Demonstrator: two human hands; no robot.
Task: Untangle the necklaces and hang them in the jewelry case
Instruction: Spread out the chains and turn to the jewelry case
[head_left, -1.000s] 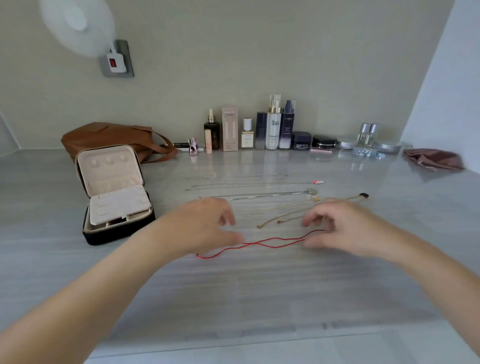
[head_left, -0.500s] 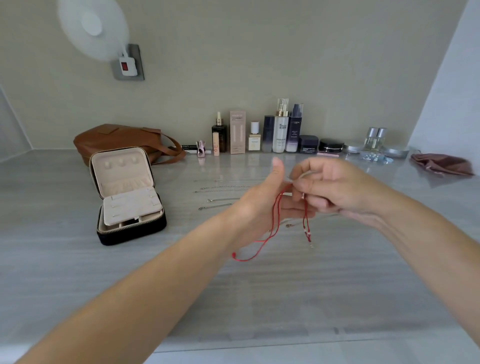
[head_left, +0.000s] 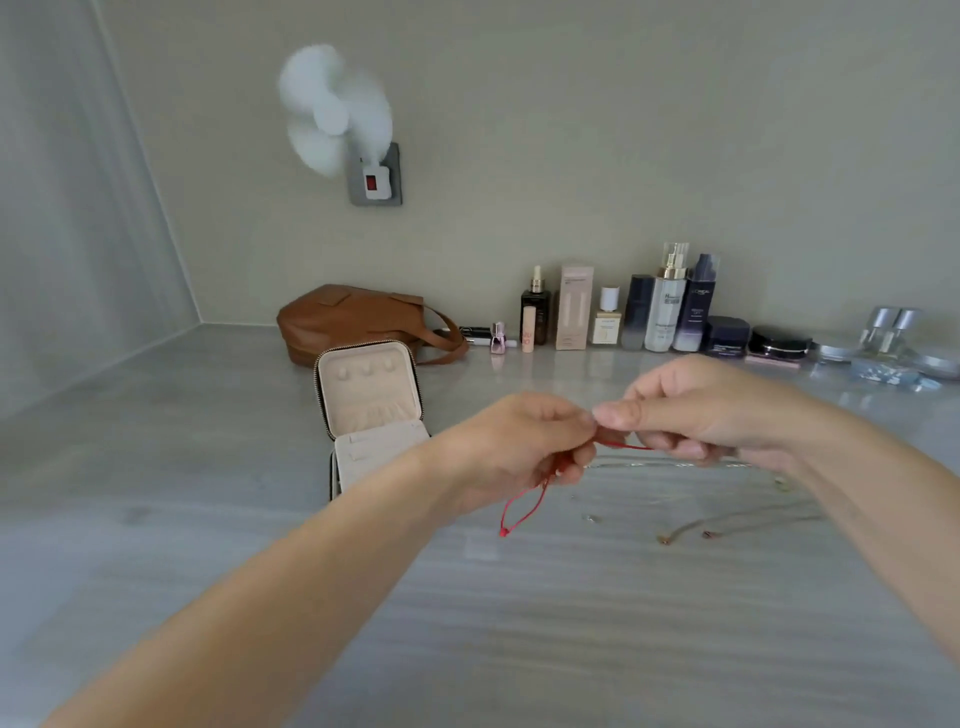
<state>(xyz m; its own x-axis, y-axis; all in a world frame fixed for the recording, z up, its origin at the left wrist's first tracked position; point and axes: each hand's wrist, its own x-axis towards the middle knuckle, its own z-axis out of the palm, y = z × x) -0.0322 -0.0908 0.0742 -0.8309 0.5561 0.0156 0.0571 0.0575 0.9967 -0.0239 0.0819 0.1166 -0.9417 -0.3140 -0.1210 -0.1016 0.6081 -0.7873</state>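
Both hands hold a red cord necklace (head_left: 521, 511) above the grey counter. My left hand (head_left: 524, 447) pinches it, and a loop with a small knot hangs below the fist. My right hand (head_left: 701, 410) pinches the other part of the cord, fingertips meeting the left hand's. The open jewelry case (head_left: 370, 410), black outside and cream inside, stands just left of my left wrist, partly hidden by it. Thin silver and gold chains (head_left: 737, 522) lie on the counter under and beyond my right hand.
A brown leather bag (head_left: 358, 317) lies behind the case. A row of cosmetic bottles and jars (head_left: 670, 312) lines the back wall. A white fan (head_left: 332, 111) is plugged into the wall socket above. The wall corner closes the left side.
The hands lifted the red cord off the counter and brought it together in the air. The cord now hangs shorter below my left fist. The camera has tilted up and to the left.
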